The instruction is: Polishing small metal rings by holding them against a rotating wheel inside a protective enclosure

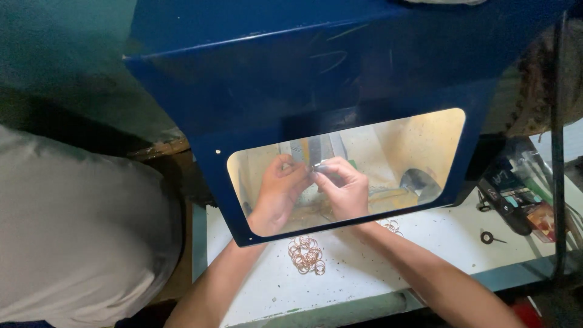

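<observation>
In the head view, the left hand and the right hand are together behind the clear window of a blue hood. The fingers of both hands are closed on one small ring between them. A heap of copper rings lies on the white table, near the forearms. A few more rings lie beside the right wrist.

Warm yellow glow right around your hands, dim murky shadow above, soft blur toward both sides.
</observation>
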